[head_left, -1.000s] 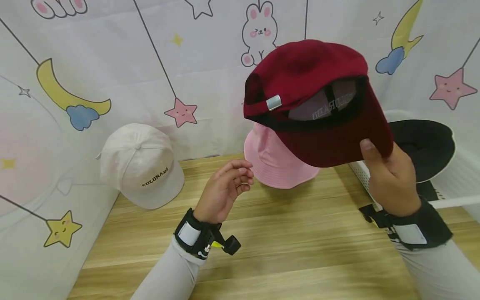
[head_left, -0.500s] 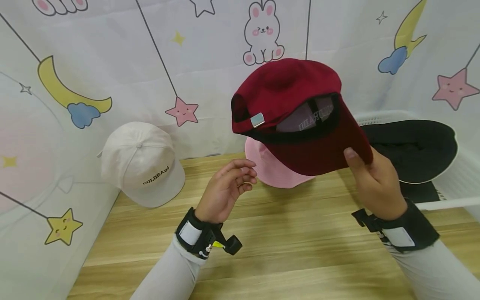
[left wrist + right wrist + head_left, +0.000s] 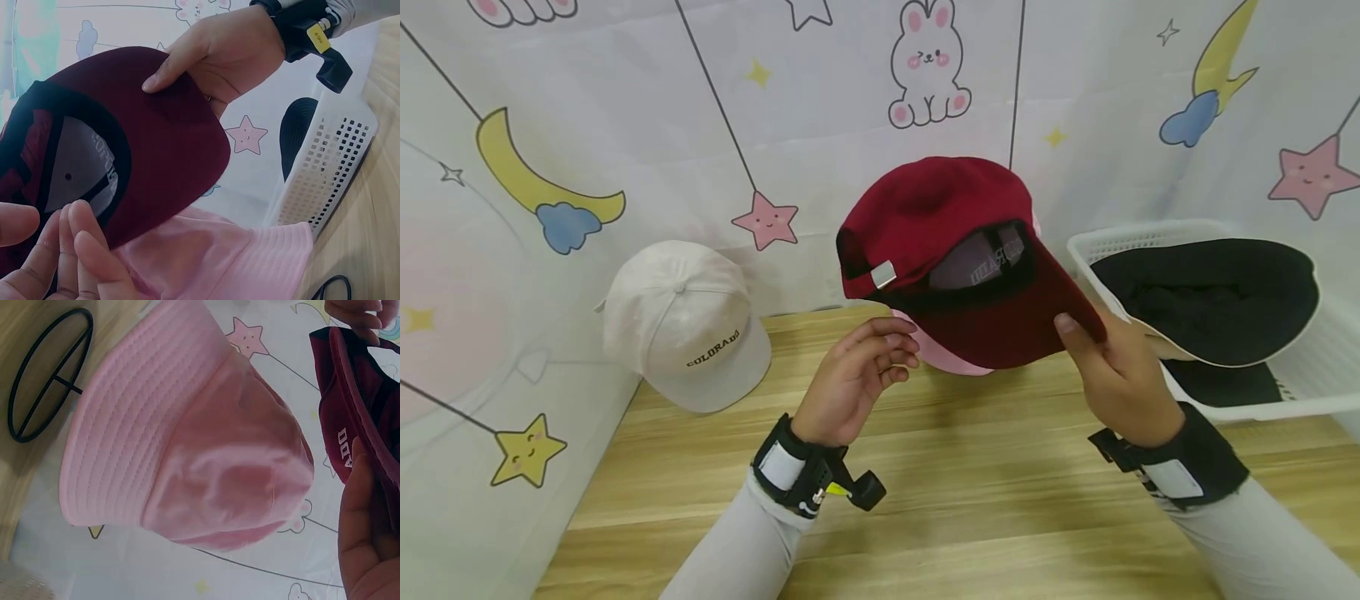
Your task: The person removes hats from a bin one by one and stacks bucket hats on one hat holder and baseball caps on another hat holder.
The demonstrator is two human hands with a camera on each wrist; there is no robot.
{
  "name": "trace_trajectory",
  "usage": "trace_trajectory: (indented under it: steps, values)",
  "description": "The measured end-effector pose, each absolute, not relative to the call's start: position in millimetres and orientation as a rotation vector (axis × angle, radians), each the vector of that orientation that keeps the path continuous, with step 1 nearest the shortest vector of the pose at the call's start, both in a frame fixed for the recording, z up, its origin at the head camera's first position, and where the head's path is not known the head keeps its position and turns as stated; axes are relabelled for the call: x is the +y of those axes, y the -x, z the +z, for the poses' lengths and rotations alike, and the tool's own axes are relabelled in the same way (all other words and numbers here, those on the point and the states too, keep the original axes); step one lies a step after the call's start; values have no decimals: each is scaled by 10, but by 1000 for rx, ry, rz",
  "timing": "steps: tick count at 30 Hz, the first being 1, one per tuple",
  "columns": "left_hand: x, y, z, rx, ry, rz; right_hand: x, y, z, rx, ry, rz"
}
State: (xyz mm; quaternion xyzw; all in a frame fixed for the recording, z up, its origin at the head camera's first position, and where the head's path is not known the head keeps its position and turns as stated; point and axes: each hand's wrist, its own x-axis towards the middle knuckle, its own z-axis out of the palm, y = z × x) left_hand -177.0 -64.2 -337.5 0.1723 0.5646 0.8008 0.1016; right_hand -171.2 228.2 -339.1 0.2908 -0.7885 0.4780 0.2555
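Note:
My right hand (image 3: 1123, 379) pinches the brim of a dark red baseball cap (image 3: 936, 200), thumb on the brim's underside. The cap hangs in the air, tilted so its black-banded inside and metal strap buckle show. My left hand (image 3: 853, 379) is raised just below the cap's back strap, fingers loosely bent and holding nothing. In the left wrist view its fingertips (image 3: 81, 212) overlap the cap's opening. Behind the red cap is a pink bucket hat (image 3: 231, 462), mostly hidden in the head view. A black wire stand (image 3: 53, 378) shows beneath it in the right wrist view.
A white cap (image 3: 662, 300) lettered COLORADO sits at the back left. On the right, a white perforated basket (image 3: 1292, 408) holds a black hat (image 3: 1217, 292) with a pale edge. A patterned cloth (image 3: 820, 108) hangs behind the wooden table (image 3: 925, 517).
My right hand has carried the red cap left and down, away from the basket and toward my left hand. The basket's near side now shows more. My left hand has barely moved.

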Motion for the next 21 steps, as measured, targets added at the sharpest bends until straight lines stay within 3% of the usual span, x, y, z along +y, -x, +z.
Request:
trace_trajectory:
  steps: [21]
  values:
    - [-588, 1751, -3384, 1632, -579, 2294, 2117, 1760, -3577, -2265, -883, 1101]
